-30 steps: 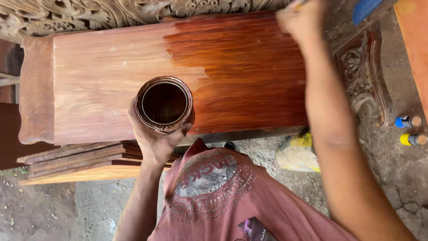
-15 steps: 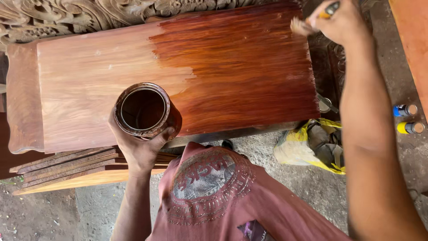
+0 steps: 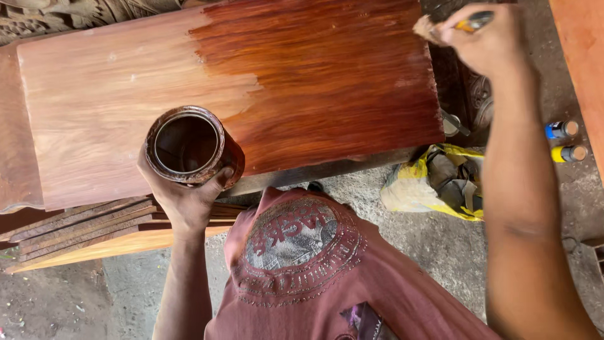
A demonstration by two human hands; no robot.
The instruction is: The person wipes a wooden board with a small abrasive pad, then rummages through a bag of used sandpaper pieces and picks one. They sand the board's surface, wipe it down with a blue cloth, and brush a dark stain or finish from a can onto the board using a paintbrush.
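Two hands are at work over one wide wooden panel [image 3: 126, 107], and each carries its own risk. At the far left a stack of loose wooden slats [image 3: 82, 226] lies under the panel's near edge, just below the left hand [image 3: 182, 195], whose fingers are curled around the underside of an open, stain-crusted can [image 3: 187, 146], thumb pressed against its side. The can hangs over the pale, unstained part of the panel, close to the ragged line where the dark red stain begins; I judge that a slight tilt could send a drip onto bare wood and leave a blotch that shows through later. Its smeared wall also looks slick, so the grip could slide. Across the middle the wet stain stands glossy, and the maroon shirt [image 3: 302, 252] sits close to the near edge, where it could brush the finish. At the upper right the right hand [image 3: 491, 44] pinches a small brush [image 3: 440, 26] just past the panel's corner; a loaded bristle there could fling drops onto the crumpled yellow bag [image 3: 434, 182] or the two small bottles [image 3: 566, 141] lying on the ground.
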